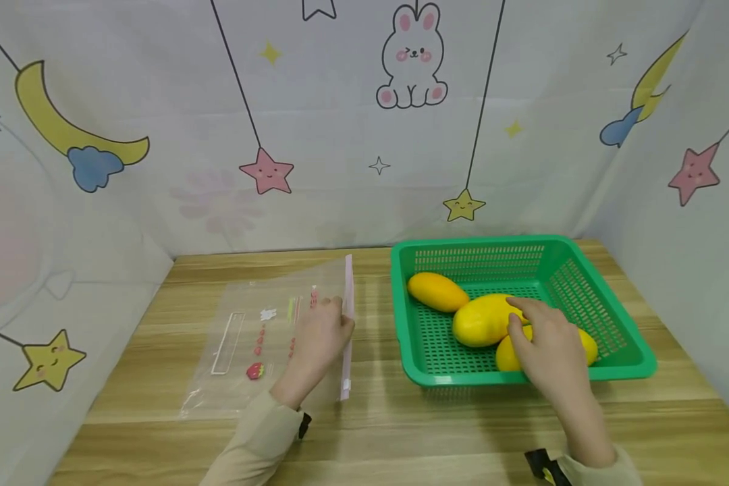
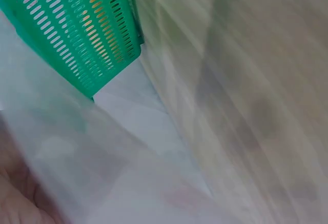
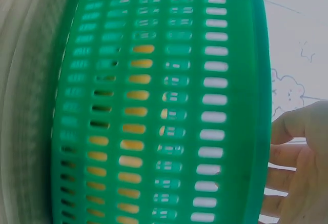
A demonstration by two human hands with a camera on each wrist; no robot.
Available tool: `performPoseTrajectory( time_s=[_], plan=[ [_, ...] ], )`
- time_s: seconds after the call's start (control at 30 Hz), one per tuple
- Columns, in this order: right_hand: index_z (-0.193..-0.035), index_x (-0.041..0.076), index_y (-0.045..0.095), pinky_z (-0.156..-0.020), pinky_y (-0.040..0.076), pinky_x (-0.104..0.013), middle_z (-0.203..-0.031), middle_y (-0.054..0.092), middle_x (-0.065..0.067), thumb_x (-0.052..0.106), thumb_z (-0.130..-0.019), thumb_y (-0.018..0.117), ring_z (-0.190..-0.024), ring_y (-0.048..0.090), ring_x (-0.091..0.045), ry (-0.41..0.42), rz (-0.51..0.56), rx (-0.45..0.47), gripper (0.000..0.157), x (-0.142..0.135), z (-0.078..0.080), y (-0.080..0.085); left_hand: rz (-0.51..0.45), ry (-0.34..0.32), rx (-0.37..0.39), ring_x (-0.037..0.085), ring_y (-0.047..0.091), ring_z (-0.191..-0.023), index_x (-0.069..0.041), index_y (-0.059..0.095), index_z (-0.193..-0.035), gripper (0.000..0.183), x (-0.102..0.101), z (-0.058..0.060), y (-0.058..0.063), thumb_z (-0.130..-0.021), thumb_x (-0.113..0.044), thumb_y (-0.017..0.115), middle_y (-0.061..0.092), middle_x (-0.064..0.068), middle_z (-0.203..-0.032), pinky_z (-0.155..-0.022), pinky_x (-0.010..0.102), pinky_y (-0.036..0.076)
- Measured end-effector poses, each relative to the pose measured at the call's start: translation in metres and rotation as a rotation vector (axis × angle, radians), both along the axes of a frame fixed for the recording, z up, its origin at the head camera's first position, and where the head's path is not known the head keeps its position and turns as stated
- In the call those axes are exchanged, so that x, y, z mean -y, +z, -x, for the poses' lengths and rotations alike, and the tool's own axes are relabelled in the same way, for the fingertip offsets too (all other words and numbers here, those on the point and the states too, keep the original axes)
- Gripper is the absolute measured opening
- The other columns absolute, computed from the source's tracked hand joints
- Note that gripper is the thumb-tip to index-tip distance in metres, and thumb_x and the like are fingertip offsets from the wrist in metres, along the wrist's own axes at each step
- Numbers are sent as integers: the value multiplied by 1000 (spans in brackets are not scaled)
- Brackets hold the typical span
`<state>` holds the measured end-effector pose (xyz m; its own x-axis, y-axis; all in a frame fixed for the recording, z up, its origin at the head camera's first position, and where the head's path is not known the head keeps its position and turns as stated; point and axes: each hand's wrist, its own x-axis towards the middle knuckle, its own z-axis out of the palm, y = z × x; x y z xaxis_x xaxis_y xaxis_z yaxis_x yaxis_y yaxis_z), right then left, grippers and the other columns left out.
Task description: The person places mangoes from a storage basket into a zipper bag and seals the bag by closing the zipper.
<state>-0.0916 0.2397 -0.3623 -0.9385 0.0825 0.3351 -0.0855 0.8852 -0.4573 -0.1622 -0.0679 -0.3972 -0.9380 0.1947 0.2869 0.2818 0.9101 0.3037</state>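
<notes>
On the left a clear zip bag (image 1: 237,337) with a pink zip edge and small printed strawberries is partly raised from the table. My left hand (image 1: 318,337) grips it near the zip edge, fingers curled. In the left wrist view the bag's film (image 2: 118,167) hangs blurred beside the palm. A green basket (image 1: 422,364) holds three yellow mangoes: one at the back left (image 1: 437,291), a larger one in the middle (image 1: 482,322), and one at the front (image 1: 586,347), partly hidden. Over the front mango hovers my right hand (image 1: 553,351), fingers spread and loosely bent; contact cannot be made out.
The wooden table (image 1: 401,432) carries both bag and basket. Behind and at the sides hangs a white cloth (image 1: 340,121) printed with stars, moons and a rabbit. The basket's front rim (image 1: 474,379) stands up between the mangoes and the table's near side.
</notes>
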Motion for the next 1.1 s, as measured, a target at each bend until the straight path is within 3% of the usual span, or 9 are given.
performPoseTrajectory(
  time_s=[0.23, 0.5, 0.8, 1.1],
  plan=[
    [-122, 6, 64, -78, 48, -56, -124, 64, -19, 17, -96, 52, -102, 59, -41, 20, 20, -9, 31, 13, 2, 3, -40, 29, -82, 10, 36, -45, -3, 57, -69, 12, 7, 0, 11, -79, -2, 63, 52, 5, -53, -38, 17, 28],
    [-123, 7, 64, -88, 43, -61, -125, 63, -18, 17, -97, 51, -109, 57, -42, 57, 42, -5, 30, 29, 4, 8, -107, 67, -63, 9, 29, -47, -8, 49, -62, 20, 9, -1, 22, -78, -1, 59, 36, -2, -51, -40, 18, 22],
    [-122, 7, 64, -93, 43, -61, -124, 65, -15, 18, -97, 51, -112, 57, -41, 105, 62, 6, 30, 46, 8, 11, -153, 31, -73, 10, 33, -47, -7, 48, -62, 21, 10, -2, 30, -78, 0, 59, 44, 1, -53, -40, 17, 24],
    [-121, 7, 64, -97, 43, -59, -125, 64, -14, 21, -97, 52, -114, 58, -38, 175, 29, -1, 31, 68, 12, 13, -159, -16, -5, 12, 38, -52, -7, 52, -67, 16, 13, -5, 34, -78, -2, 61, 49, 3, -57, -44, 19, 29]
  ],
)
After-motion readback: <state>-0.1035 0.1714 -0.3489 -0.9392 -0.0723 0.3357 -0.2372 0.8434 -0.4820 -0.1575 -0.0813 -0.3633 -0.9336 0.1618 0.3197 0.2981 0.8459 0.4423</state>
